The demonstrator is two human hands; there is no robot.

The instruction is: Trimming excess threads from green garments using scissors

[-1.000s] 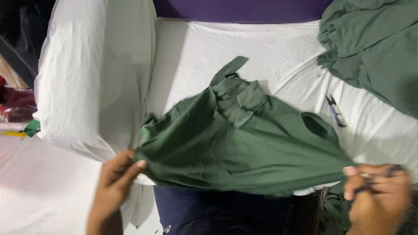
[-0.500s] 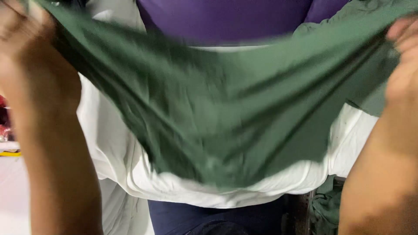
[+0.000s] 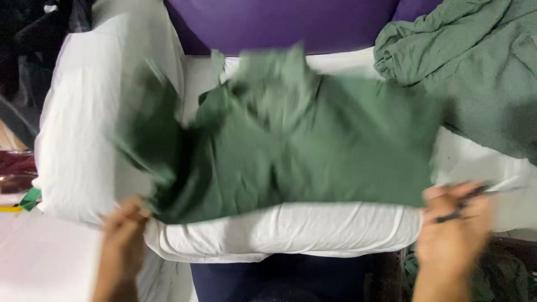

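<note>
A dark green garment (image 3: 302, 145) lies spread, motion-blurred, over a white padded table (image 3: 291, 232). My left hand (image 3: 124, 232) pinches its lower left corner near the table's front edge. My right hand (image 3: 456, 221) grips the lower right corner and also holds a thin dark tool, perhaps a pen or clipper, between its fingers. The garment's collar end points away from me, toward the purple backing (image 3: 279, 22).
A heap of more green cloth (image 3: 475, 72) fills the upper right. A white sheet-covered cushion (image 3: 78, 128) lies to the left, with dark red items (image 3: 14, 168) beyond it. Dark blue fabric (image 3: 279, 279) hangs below the table's front edge.
The garment was held up in the air between both hands half a second ago. Now it has been flung down flat on the white table, both hands low at its near corners.
</note>
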